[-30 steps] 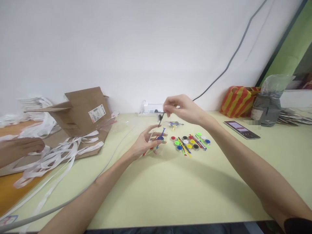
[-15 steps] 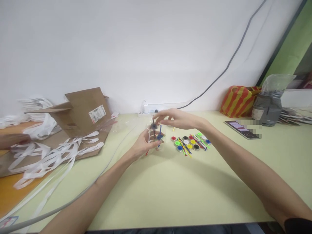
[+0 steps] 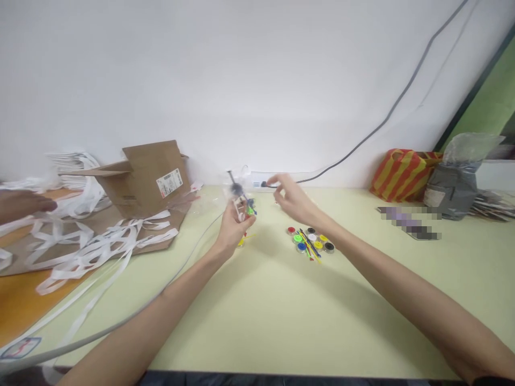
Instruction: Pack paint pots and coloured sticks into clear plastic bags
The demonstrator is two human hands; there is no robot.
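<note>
My left hand [image 3: 232, 228] is closed around a small bundle of coloured plastic sticks with caps [image 3: 241, 202], held upright above the pale green table [image 3: 281, 311]; a dark capped stick pokes out on top, blurred. My right hand [image 3: 292, 201] hovers just to its right, fingers loosely spread and holding nothing. Below that hand lies a small heap of round coloured caps and thin coloured sticks [image 3: 310, 243] on the table.
An open cardboard box [image 3: 148, 174] and tangled white strips [image 3: 92, 246] lie at the left, where another person's hand [image 3: 22, 203] reaches in. A grey cable [image 3: 120, 321] crosses the table. A power strip [image 3: 257, 179], striped bag [image 3: 398, 171], grey pouch [image 3: 450, 185] and phone [image 3: 408, 222] stand behind and right.
My right hand set the dark capped stick into the bundle and drew away to the right, now open. My left hand lifted the bundle. The camera view shifted slightly.
</note>
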